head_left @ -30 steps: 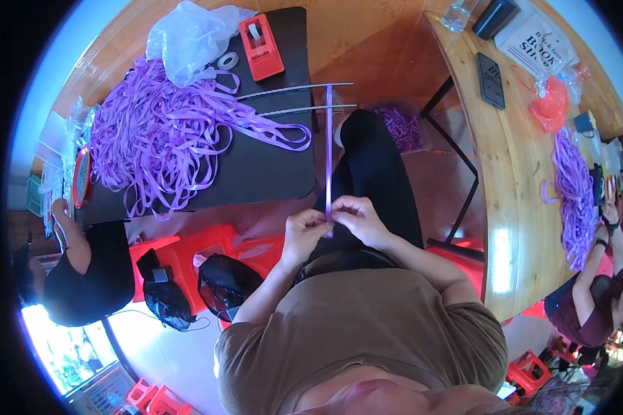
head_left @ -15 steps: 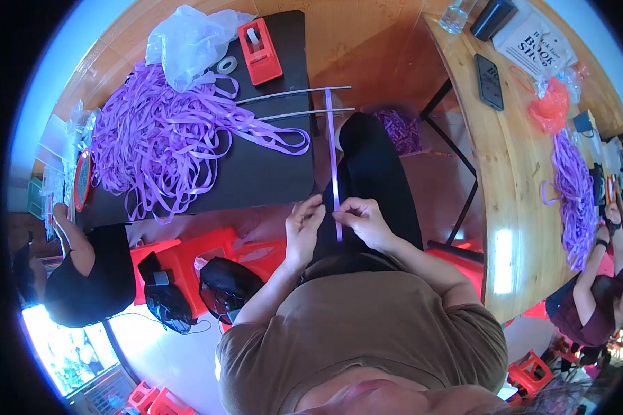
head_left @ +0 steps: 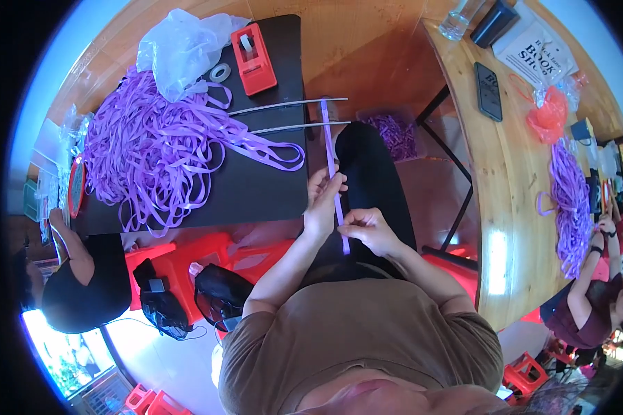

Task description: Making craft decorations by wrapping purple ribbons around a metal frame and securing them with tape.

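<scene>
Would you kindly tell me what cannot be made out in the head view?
Head view:
Left ends of the two rods: hidden by the ribbon heap.
Whether the left hand grips the purple strip: hidden by the hand itself.
What lies beneath the plastic bag: covered by it.
Anything the right-side co-worker holds: too small.

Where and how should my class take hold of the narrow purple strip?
Probably grip the purple strip at its lower end, coming from the near side: that tail sticks out free past the right hand, and its narrow, flat shape suits a pinch.
</scene>
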Tool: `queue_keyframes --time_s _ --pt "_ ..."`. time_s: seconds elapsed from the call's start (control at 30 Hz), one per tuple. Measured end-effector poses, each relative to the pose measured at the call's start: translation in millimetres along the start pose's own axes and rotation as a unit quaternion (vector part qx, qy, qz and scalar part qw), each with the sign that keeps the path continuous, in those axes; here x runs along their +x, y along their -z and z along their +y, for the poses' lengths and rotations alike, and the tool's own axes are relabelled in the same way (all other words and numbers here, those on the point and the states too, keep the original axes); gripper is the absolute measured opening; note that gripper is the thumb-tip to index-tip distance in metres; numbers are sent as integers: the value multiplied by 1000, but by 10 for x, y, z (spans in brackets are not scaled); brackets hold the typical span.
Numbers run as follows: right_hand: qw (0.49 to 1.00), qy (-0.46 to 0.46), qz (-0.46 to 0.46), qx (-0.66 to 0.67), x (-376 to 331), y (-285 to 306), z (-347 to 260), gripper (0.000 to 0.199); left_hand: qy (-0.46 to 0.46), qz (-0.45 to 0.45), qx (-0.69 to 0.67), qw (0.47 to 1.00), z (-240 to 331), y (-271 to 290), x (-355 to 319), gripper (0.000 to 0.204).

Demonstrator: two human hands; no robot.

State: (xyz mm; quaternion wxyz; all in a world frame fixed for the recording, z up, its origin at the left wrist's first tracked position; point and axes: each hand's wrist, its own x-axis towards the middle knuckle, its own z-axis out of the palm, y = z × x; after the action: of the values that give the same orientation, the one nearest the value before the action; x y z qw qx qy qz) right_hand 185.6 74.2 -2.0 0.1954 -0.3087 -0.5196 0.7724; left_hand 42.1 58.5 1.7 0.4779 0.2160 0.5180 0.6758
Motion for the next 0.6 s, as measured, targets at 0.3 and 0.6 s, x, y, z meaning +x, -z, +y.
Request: queue_keyframes --time_s 0.3,0.6 --pt "999 -24 -16 17 17 102 -57 3 -4 52 -59 997 27 -156 66 22" --pt "998 -29 -42 -25 114 131 -43 3 40 39 -93 994 25 -73 -18 25"
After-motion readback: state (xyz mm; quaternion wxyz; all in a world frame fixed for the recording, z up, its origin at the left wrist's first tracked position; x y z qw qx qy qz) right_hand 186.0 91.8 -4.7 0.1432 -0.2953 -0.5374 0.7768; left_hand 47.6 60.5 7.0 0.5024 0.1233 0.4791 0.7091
